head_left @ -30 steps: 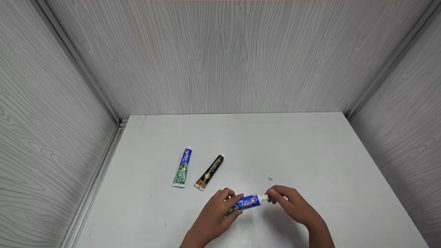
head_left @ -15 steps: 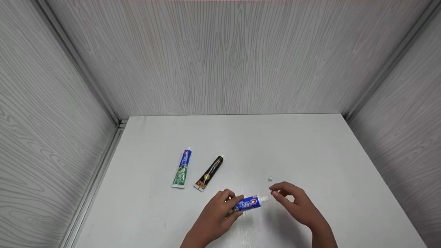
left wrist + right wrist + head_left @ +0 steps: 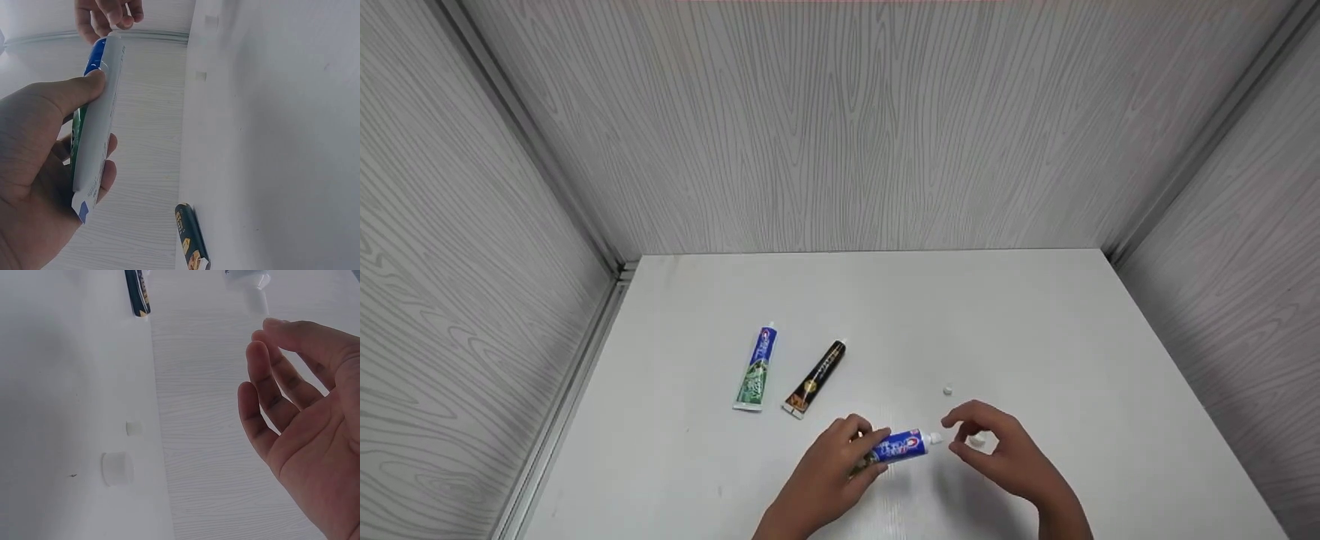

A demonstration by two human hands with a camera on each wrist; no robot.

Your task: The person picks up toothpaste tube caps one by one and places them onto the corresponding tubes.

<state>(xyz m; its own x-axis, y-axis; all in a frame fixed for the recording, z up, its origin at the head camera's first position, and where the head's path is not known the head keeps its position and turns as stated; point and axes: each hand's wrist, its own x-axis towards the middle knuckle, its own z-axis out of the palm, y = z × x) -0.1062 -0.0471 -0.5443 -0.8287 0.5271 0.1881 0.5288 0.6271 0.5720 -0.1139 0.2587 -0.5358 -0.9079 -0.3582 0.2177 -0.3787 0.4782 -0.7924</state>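
Head view: left hand (image 3: 834,461) grips blue-and-green plastic tube (image 3: 901,446); right hand (image 3: 1011,459) empty, tube's 3 o'clock. Uncapping likely done; next needs light grip.

The person's bare left grip (image 3: 834,463), a human hand with slim, round-tipped fingers (image 3: 108,173) and a broad-based thumb (image 3: 73,90), pairs with an equally bare right grip (image 3: 1011,456), its palm (image 3: 318,447) lined with long curved creases (plainest in the right wrist view), both tapering into smooth, bare forearms (image 3: 1061,506).
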